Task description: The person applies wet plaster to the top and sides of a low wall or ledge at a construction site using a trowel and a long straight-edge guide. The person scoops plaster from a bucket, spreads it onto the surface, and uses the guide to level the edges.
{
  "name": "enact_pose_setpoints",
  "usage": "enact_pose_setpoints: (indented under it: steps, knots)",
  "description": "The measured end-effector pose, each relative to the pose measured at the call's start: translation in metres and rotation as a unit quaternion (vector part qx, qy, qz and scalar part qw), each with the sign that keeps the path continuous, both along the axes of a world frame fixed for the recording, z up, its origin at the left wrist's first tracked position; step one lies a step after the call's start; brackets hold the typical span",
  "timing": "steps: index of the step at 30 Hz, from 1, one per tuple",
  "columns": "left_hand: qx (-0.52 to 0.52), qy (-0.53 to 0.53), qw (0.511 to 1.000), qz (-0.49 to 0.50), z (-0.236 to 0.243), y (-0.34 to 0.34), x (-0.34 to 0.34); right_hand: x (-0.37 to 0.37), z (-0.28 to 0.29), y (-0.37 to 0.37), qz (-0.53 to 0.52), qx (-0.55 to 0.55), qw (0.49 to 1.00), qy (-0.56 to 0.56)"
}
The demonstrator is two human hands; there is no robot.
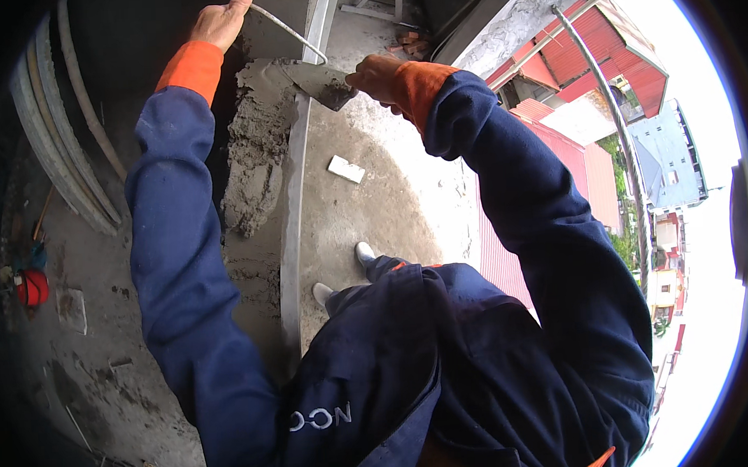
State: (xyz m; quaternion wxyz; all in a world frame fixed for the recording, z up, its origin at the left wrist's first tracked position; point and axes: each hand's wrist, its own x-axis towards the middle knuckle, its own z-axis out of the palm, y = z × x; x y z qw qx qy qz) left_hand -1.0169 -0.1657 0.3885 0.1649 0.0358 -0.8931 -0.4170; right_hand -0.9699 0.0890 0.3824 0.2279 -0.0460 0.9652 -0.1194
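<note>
Rough concrete floor [377, 209] (red roofs [611, 52] outside) beside grey mortar [252, 159].

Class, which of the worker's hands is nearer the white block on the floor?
Right. In the picture, the right hand is above and slightly right of the white block; the left hand is higher and well to its left.

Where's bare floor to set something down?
Concrete floor between the white block, pale strip and shoes; also right of the block. Crowded: left of the strip, with mortar, and up top, where the right hand meets the trowel.
</note>
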Motion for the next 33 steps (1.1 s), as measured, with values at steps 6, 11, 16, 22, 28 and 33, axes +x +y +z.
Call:
enact_pose_setpoints:
  steps: [6, 11, 16, 22, 28, 33]
  knots:
    - [0.011, -0.014, 0.999, -0.029, 0.007, -0.006, 0.01, 0.021, 0.013, 0.022, 0.021, -0.002, 0.999, 0.044]
    - [0.006, -0.029, 0.999, -0.026, 0.01, -0.002, 0.012, 0.042, 0.026, 0.042, 0.087, 0.009, 0.992, 0.086]
    - [-0.002, 0.006, 1.0, -0.031, 0.008, 0.0, 0.007, 0.005, 0.019, 0.016, 0.105, -0.096, 0.99, 0.023]
    - [-0.02, 0.063, 0.998, -0.021, -0.011, -0.009, -0.012, -0.008, 0.001, -0.004, 0.083, -0.099, 0.991, -0.034]
    - [-0.038, 0.026, 0.998, -0.034, -0.007, -0.008, -0.008, 0.038, 0.02, 0.009, 0.101, -0.065, 0.992, -0.046]
    - [-0.07, -0.03, 0.997, -0.026, -0.008, -0.021, 0.013, 0.052, 0.012, 0.058, 0.247, -0.086, 0.965, -0.024]
